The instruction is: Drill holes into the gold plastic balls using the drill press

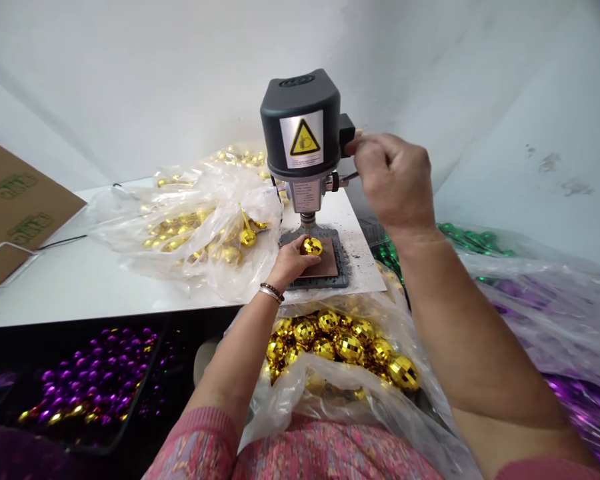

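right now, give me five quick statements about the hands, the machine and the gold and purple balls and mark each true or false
1. The left hand holds a gold ball under the head of the machine. True.
2. Both hands are on that ball. False: the right hand is raised at the lever on the machine's side.
3. A label with a yellow warning triangle is on the machine's front. True.
4. The pile at lower left is mostly green. False: it is mostly purple balls.
5. Bracelets circle the left wrist. True.
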`<state>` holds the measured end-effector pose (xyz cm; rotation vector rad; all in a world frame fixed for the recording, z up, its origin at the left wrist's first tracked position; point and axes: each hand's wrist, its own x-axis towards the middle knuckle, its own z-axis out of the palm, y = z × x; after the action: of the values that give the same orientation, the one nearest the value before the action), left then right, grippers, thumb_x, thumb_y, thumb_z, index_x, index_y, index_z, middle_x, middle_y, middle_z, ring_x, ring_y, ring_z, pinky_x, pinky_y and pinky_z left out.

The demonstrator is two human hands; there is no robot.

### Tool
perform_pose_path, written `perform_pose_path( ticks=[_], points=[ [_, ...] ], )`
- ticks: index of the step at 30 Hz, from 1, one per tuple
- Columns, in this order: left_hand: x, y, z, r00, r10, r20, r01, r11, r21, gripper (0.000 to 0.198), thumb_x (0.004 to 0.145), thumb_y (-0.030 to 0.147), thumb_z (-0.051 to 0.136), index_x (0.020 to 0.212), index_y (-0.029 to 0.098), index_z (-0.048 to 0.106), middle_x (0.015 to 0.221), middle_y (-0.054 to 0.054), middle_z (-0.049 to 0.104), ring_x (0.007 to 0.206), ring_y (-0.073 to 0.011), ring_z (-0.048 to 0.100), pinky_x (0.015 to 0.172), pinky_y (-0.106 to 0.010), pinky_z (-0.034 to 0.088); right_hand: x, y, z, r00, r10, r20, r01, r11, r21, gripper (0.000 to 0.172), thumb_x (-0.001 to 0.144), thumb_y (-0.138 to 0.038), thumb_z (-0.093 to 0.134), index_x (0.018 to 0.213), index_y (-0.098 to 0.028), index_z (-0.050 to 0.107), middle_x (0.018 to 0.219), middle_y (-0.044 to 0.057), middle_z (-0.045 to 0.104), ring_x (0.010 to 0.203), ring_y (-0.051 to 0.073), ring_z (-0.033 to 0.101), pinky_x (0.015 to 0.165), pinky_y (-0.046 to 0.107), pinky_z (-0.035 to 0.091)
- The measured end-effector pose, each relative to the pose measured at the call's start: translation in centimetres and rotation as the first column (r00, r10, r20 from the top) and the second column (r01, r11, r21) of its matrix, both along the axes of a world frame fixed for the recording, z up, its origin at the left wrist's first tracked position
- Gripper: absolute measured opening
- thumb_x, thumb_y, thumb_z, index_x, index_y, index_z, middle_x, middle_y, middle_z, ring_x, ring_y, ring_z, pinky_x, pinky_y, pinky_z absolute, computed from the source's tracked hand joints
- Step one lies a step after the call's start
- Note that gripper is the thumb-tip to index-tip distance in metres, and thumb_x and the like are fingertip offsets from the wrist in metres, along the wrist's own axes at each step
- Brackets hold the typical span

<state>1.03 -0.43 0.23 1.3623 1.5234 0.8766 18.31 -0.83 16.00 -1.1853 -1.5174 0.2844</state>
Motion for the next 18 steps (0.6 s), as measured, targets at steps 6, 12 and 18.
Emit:
perform_pose_path(
  ticks=[6, 12, 18],
  points=[
    [-0.1, -0.1, -0.6, 0.999, 0.035, -0.028, -0.034, 0.999, 0.032, 0.08, 0.064, 0.018, 0.085, 0.141, 0.016, 0.063, 0.116, -0.008, 0.076, 0.107, -0.0247, 0.068, 0.1, -0.036, 0.052, -0.1, -1.1, -2.5, 0.999, -0.034, -0.017, 0.034, 0.999, 0.033, 0.027, 0.093, -0.027, 0.045, 0.099, -0.024, 0.072, 0.084, 0.003, 0.071, 0.081, 0.013, 0.064, 0.084, 0.029, 0.052],
    [-0.3, 0.2, -1.1, 1.0, 0.021, -0.001, -0.021, 0.996, 0.085, 0.073, 0.06, 0.018, 0.088, 0.131, 0.016, 0.07, 0.103, -0.005, 0.077, 0.102, -0.0255, 0.068, 0.097, -0.035, 0.053, 0.1, -1.7, -4.2, 0.999, -0.035, -0.005, 0.036, 0.995, 0.091, 0.031, 0.09, -0.025, 0.047, 0.104, -0.022, 0.075, 0.078, 0.001, 0.068, 0.062, 0.008, 0.051, 0.073, 0.028, 0.05],
    [-0.5, 0.3, -1.4, 1.0, -0.013, -0.025, 0.014, 0.998, 0.057, 0.079, 0.065, 0.022, 0.086, 0.14, 0.015, 0.063, 0.114, -0.007, 0.076, 0.106, -0.0244, 0.068, 0.099, -0.034, 0.051, 0.3, -2.1, -5.0, 0.996, -0.052, 0.068, 0.044, 0.993, 0.114, 0.034, 0.087, -0.022, 0.047, 0.104, -0.022, 0.076, 0.074, -0.001, 0.065, 0.06, 0.008, 0.045, 0.071, 0.027, 0.049]
  ],
)
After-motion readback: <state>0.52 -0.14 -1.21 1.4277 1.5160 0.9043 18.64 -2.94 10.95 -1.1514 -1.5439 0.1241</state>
